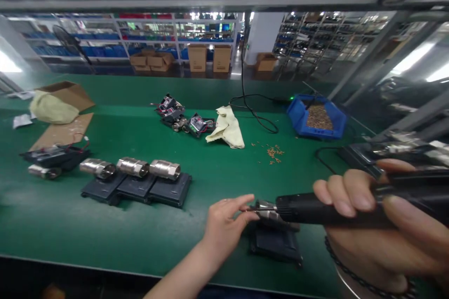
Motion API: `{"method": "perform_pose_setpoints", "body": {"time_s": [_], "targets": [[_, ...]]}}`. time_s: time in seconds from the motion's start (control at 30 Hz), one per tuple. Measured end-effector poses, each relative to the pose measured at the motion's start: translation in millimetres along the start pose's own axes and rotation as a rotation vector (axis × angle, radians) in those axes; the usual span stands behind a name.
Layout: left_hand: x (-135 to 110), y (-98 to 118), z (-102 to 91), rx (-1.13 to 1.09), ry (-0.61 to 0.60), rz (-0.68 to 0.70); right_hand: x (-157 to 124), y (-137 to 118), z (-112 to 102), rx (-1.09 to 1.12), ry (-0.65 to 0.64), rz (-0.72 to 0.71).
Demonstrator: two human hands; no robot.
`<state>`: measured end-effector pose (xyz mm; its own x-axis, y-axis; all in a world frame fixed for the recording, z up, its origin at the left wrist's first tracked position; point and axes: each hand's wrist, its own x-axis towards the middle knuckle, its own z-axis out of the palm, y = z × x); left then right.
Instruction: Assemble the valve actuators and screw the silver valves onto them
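My right hand [372, 215] is wrapped around a black electric screwdriver [315, 210] that lies horizontally, its metal tip pointing left. The tip meets a dark assembly with a silver cylinder [277, 238] on the green table [217, 163]. My left hand [226, 217] pinches something small right at the screwdriver's tip, fingers pressed together; I cannot make out what it is. Three similar assemblies with silver cylinders [136, 180] sit in a row to the left.
A blue bin of small brass screws [317, 117] stands at the back right, with loose screws [271, 152] scattered nearby. A yellow cloth [226, 126], more parts [182, 117], a black cable [256, 112] and an open carton [65, 100] lie further back.
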<state>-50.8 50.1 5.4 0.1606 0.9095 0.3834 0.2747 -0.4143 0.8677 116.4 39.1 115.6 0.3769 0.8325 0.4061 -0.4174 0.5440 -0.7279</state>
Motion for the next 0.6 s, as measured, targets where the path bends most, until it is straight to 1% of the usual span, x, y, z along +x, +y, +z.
{"method": "perform_pose_setpoints", "body": {"time_s": [0.07, 0.17, 0.27, 0.4, 0.5, 0.57, 0.6], "targets": [[0.0, -2.0, -3.5, 0.007, -0.019, 0.086, 0.6, -3.5, 2.2, 0.002, -0.019, -0.002], [1.0, -1.9, -6.8, 0.053, -0.02, 0.255, -0.5, -6.6, 3.1, -0.006, -0.021, 0.011], [2.6, 0.0, -8.2, 0.091, -0.017, 0.348, -1.6, -7.9, 3.2, -0.017, -0.03, 0.01], [4.9, -0.2, -9.3, 0.138, -0.064, 0.427, -1.6, -7.4, 2.6, 0.012, -0.076, 0.012], [6.5, -3.7, -10.0, 0.164, -0.159, 0.472, -1.1, -5.5, 1.7, 0.048, -0.151, 0.013], [7.0, -7.1, -10.5, 0.158, -0.222, 0.456, 0.5, -3.2, 1.7, 0.049, -0.189, 0.014], [6.7, -9.1, -10.7, 0.161, -0.241, 0.425, 2.2, -1.8, 2.0, 0.043, -0.201, 0.017]]}}
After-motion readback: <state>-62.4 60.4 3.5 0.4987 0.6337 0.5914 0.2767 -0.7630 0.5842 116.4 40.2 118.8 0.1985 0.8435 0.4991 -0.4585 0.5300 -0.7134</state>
